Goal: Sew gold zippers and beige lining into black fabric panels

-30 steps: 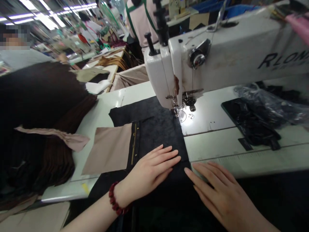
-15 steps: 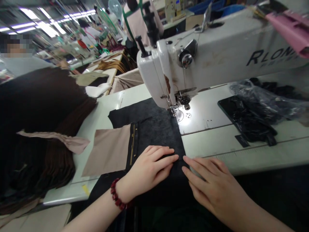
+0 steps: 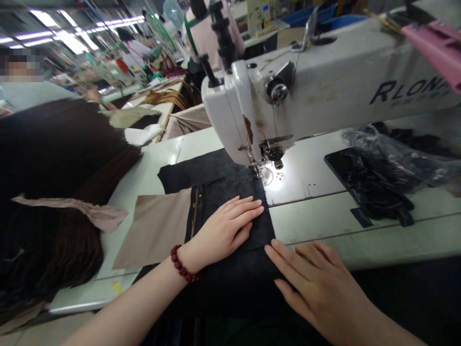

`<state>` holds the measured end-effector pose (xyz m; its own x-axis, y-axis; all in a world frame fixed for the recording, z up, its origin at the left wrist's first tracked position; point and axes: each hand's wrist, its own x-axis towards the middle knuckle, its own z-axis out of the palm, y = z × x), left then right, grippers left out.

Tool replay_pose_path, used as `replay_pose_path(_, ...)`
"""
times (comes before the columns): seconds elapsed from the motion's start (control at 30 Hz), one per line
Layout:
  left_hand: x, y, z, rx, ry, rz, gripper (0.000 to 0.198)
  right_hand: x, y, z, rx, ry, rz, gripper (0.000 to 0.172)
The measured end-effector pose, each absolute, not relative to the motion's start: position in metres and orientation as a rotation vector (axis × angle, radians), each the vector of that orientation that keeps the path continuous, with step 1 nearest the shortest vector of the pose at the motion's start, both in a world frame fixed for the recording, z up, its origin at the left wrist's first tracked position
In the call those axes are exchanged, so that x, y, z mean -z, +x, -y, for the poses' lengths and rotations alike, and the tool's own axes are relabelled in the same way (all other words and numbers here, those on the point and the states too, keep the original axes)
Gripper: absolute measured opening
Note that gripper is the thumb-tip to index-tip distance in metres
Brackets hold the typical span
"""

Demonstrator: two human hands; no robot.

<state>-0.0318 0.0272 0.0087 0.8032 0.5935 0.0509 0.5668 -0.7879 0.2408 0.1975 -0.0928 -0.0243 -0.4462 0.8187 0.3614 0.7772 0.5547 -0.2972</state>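
A black textured fabric panel (image 3: 219,180) lies on the sewing table, its far right edge under the presser foot (image 3: 264,173) of a white sewing machine (image 3: 324,91). A beige lining piece (image 3: 154,230) and a brass zipper (image 3: 194,216) are attached on its left. My left hand (image 3: 225,230), with a red bead bracelet at the wrist, lies flat and open on the black panel right of the zipper. My right hand (image 3: 317,283) rests open with fingers stretched at the panel's right edge, by the table's front edge.
A tall stack of dark brown fabric pieces (image 3: 54,192) fills the left, with a beige strip (image 3: 82,211) across it. A clear plastic bag of black parts (image 3: 389,168) lies on the table (image 3: 360,226) at the right. Other workers and benches are behind the machine.
My left hand has slid forward along the black panel toward the needle. My right hand has shifted slightly left along the panel's edge. The panel has advanced under the presser foot.
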Motion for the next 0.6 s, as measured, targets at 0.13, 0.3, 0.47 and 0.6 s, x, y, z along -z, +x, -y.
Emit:
replay_pose_path(0.13, -0.005, -0.038, -0.031, -0.213, 2.696, -0.846, 0.041, 0.024, 0.197, 0.091, -0.015, -1.266, 2.327, 0.047)
replay_pose_path(0.3, -0.005, -0.038, -0.035, -0.29, 2.655, -0.831, 0.041, 0.023, 0.196, 0.084, 0.007, -1.254, 2.304, 0.041)
replay_pose_path(0.47, -0.008, -0.037, -0.044, -0.35, 2.64, -0.818, 0.041, 0.023, 0.196, 0.071, 0.047, -1.211, 2.286, 0.037)
replay_pose_path(0.6, -0.008, -0.038, -0.055, -0.358, 2.634, -0.807, 0.04, 0.023, 0.195, 0.059, 0.025, -1.219, 2.283, 0.035)
